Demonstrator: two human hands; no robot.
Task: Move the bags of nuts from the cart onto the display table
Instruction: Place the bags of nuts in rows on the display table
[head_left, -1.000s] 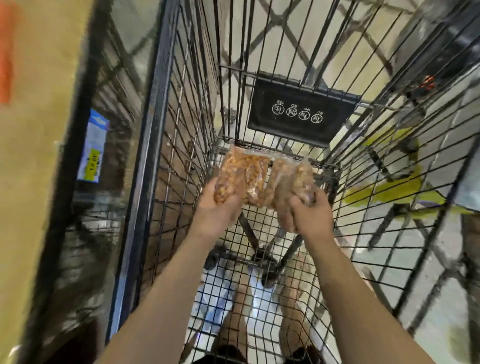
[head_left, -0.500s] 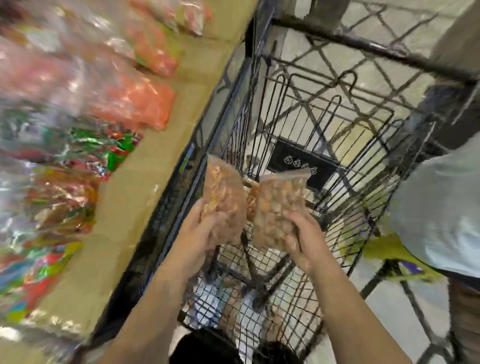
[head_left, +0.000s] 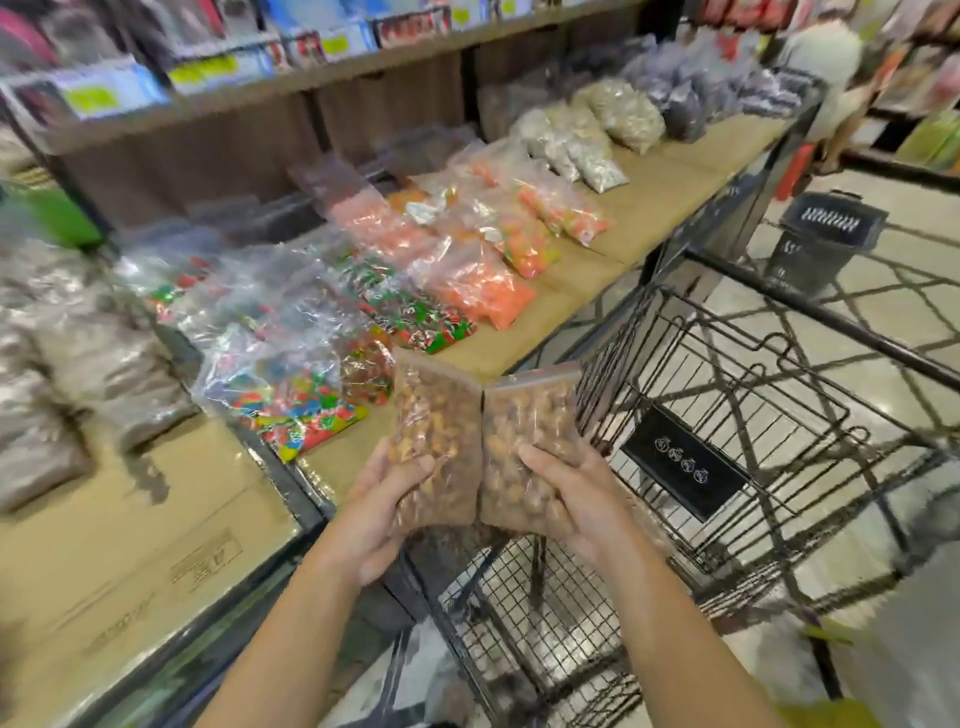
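- Gripping the left bag of nuts (head_left: 441, 436) in the left hand (head_left: 371, 519) and the right bag of nuts (head_left: 524, 415) in the right hand (head_left: 579, 501), fingers (head_left: 540, 460) curled round each.
- Held upright, touching, above the cart (head_left: 685, 462) rim beside the tabletop (head_left: 130, 545).
- Next, likely: swinging left, laying both on bare tabletop.

My left hand (head_left: 374, 499) grips the left nut bag (head_left: 441, 431), my right hand (head_left: 576, 493) the right nut bag (head_left: 524, 431). Both are upright with their edges touching, held over the cart (head_left: 727, 415) just beside the desk (head_left: 649, 208) edge. The desk carries rows of clear bags: sweets (head_left: 467, 270) in orange and mixed colours mid-desk, grey and dark ones farther off. A black basket (head_left: 826, 234) stands beyond the cart.
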